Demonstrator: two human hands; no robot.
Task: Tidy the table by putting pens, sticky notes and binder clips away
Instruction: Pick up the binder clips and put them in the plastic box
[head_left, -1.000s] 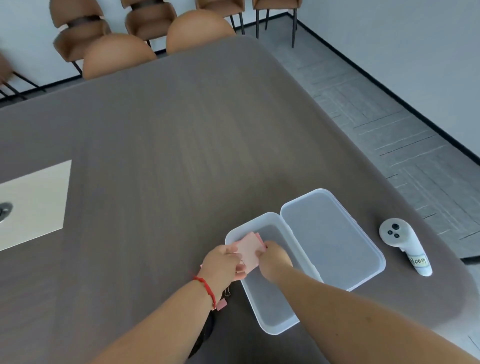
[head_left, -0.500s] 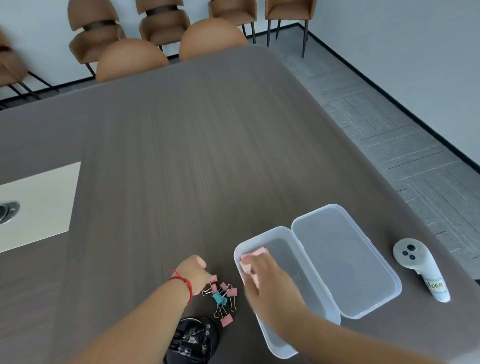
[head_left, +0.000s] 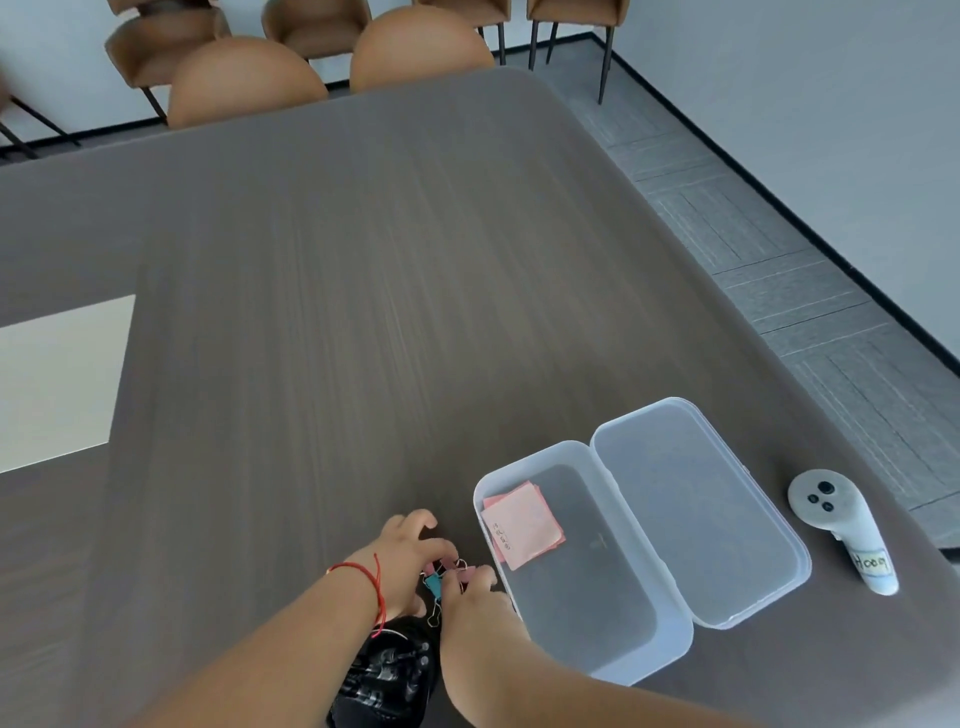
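Near table (head_left: 467, 270) edge, head view. Both hands converge on a small heap of binder clips (head_left: 441, 579), pink ones plus one teal, lying on the tabletop just left of the clear plastic box (head_left: 597, 670).

Left hand (head_left: 408, 558), red string at the wrist: fingers curled and spread over the far-left side of the heap, fingertips at or on the clips. Cannot tell whether any clip is actually pinched.

Right hand (head_left: 475, 597): fingers bent down onto the near-right side of the heap, loosely cupped. Hold on a clip not visible either; the knuckles hide the contact.

Pink sticky notes (head_left: 522, 525) already lie in the box, at its far-left corner, slightly skewed. Box lid (head_left: 696, 512) hinged flat open to the right.

Key relation: the box sits immediately right of the clips, its long axis running away from the person, its left wall just beside the right hand. Right hand is the nearer carrier; judged a short lift rightward over the rim.

A dark object (head_left: 387, 675) sits under the forearms, unclear. White handheld controller (head_left: 841, 525) well right, not involved. No pens seen.
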